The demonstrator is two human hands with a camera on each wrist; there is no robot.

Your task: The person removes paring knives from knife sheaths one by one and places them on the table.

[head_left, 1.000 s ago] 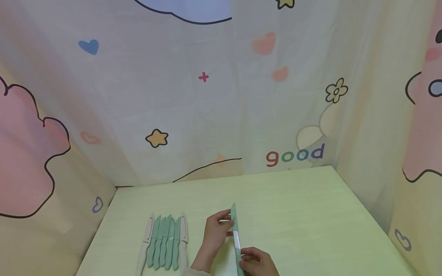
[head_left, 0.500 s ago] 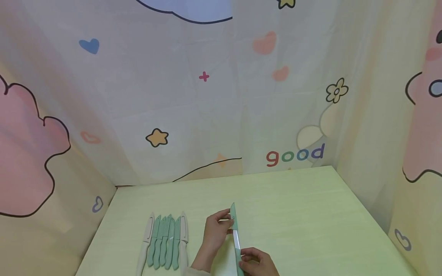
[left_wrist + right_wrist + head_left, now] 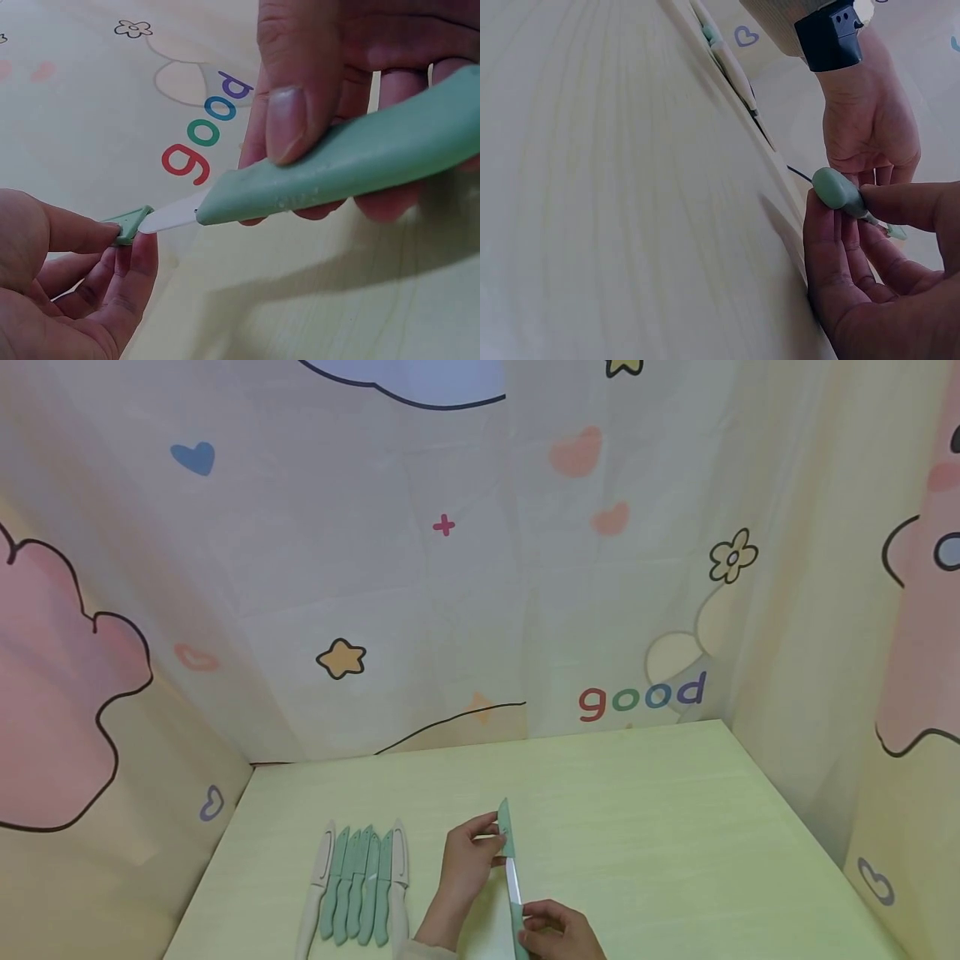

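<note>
Over the table, a green-handled knife (image 3: 517, 920) points away from me, its bright blade (image 3: 513, 881) showing between handle and cover. My left hand (image 3: 467, 862) pinches the green blade cover (image 3: 506, 831) between thumb and fingers. Thumb and fingers of my right hand (image 3: 564, 931) grip the knife's handle from the right. In the left wrist view, the pale blade (image 3: 171, 215) has its rounded tip right at the mouth of the cover (image 3: 132, 226). The right wrist view looks at the butt of the handle (image 3: 831, 189), with the left hand (image 3: 871, 124) beyond.
Left of the hands, several green knives (image 3: 341, 902) in covers lie side by side. A white covered knife (image 3: 310, 914) flanks them on the left, another white knife (image 3: 399, 893) on the right. A printed curtain (image 3: 480, 610) rises behind the pale green table (image 3: 675, 827).
The cover has shifted very slightly away from the handle, so a little more blade shows. Both hands keep their holds, and the row of knives stays put.
</note>
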